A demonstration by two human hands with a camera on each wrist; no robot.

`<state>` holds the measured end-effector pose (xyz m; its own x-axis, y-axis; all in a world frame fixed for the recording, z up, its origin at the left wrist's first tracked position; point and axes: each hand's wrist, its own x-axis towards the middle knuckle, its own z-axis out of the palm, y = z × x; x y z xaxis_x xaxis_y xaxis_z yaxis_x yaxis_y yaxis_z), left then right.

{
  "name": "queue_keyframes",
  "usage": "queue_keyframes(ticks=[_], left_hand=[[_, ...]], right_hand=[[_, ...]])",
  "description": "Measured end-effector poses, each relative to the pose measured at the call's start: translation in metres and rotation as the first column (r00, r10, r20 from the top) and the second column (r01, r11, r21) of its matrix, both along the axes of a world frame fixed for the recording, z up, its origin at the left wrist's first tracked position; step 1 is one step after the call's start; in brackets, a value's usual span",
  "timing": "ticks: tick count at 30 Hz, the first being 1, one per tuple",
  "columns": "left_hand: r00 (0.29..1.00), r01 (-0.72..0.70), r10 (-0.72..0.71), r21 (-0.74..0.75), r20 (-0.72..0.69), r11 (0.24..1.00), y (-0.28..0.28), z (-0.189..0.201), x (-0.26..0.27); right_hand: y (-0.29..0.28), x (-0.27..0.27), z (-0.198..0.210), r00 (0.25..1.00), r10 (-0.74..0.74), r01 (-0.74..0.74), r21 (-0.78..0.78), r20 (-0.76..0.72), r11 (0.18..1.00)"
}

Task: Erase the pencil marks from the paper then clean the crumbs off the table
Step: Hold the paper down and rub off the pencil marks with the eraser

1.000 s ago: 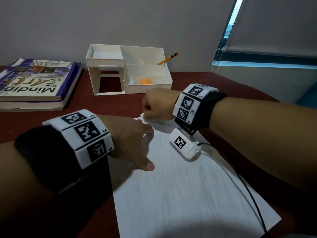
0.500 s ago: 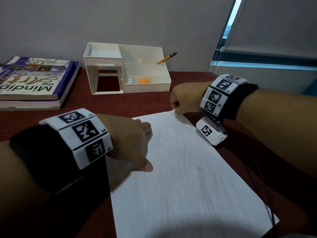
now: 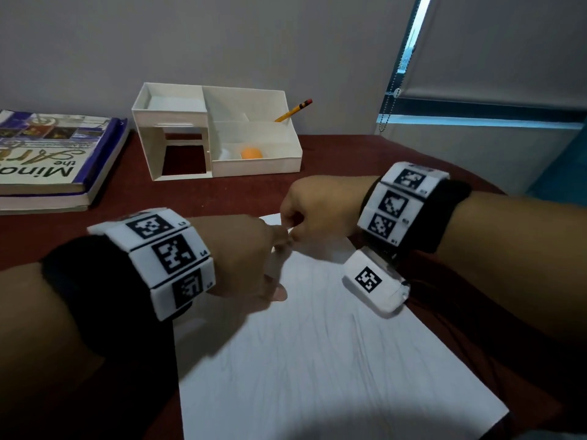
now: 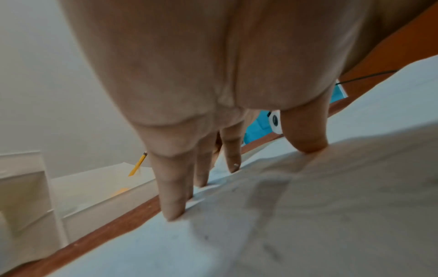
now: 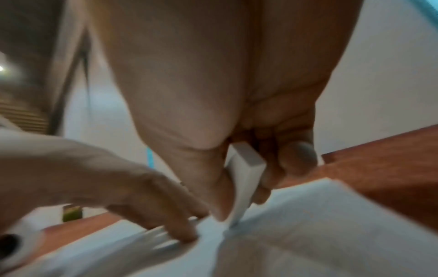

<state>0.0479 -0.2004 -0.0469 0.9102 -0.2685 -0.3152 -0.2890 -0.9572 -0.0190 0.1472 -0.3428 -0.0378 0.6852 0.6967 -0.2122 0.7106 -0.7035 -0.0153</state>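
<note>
A white sheet of paper [image 3: 324,354] with faint pencil marks lies on the dark red table [image 3: 241,192]. My left hand [image 3: 251,258] presses on the paper's far left part with straight fingers [image 4: 173,202] spread and thumb down. My right hand [image 3: 314,208] is at the paper's far edge, right beside the left fingertips. It grips a white eraser [image 5: 246,174] between thumb and curled fingers, with the eraser's lower end on the paper [image 5: 308,224]. The head view hides the eraser behind the fist.
A white desk organiser [image 3: 216,138] stands at the back with a yellow pencil [image 3: 293,110] and an orange ball [image 3: 251,153] in its compartments. Stacked books [image 3: 47,160] lie at the far left. A window blind with a bead chain [image 3: 392,90] is at the right.
My right hand swung from the paper's far left corner to the far right corner, then back left to meet the left fingertips. The left hand stayed pressed on the paper.
</note>
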Motion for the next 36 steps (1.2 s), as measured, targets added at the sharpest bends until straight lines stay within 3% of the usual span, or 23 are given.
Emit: queue_keyframes(ticks=[2, 6, 10, 14, 18, 22, 27, 30, 36], left_hand=[[1.000, 0.002, -0.002, -0.018, -0.010, 1.000, 0.000, 0.001, 0.000], [0.999, -0.005, 0.004, -0.031, -0.033, 1.000, 0.002, 0.001, 0.001], [0.999, -0.007, 0.005, -0.055, -0.034, 0.998, 0.002, 0.003, 0.000], [0.999, -0.015, 0.014, -0.043, -0.033, 0.999, 0.001, 0.003, -0.001], [0.999, -0.010, 0.008, -0.048, -0.045, 0.999, 0.002, 0.002, 0.000], [0.999, 0.003, -0.003, -0.022, -0.035, 1.000, 0.001, 0.002, -0.001], [0.999, 0.009, -0.010, -0.019, -0.039, 1.000, 0.003, 0.000, 0.001], [0.999, 0.005, -0.006, -0.012, -0.032, 1.000, 0.002, 0.001, 0.000], [0.997, 0.054, -0.055, -0.029, -0.046, 0.998, -0.002, 0.005, -0.003]], right_hand=[[-0.001, 0.007, 0.005, 1.000, -0.010, 0.010, -0.032, -0.007, 0.999], [-0.002, 0.024, 0.003, 0.991, -0.061, 0.064, -0.022, 0.122, 0.998], [0.008, 0.014, 0.003, 0.999, 0.031, -0.032, -0.040, -0.008, 0.999], [0.004, 0.024, 0.006, 0.976, -0.009, 0.045, -0.160, 0.218, 0.986], [0.013, 0.018, 0.005, 1.000, 0.009, -0.008, -0.058, 0.024, 0.998], [0.012, 0.025, 0.000, 0.981, -0.060, 0.069, -0.043, 0.185, 0.997], [0.020, 0.015, -0.002, 1.000, 0.006, -0.006, 0.023, 0.026, 1.000], [0.013, 0.021, 0.004, 0.986, -0.032, 0.040, -0.049, 0.163, 0.998], [-0.002, 0.023, 0.003, 0.982, -0.078, 0.095, -0.095, 0.170, 0.991]])
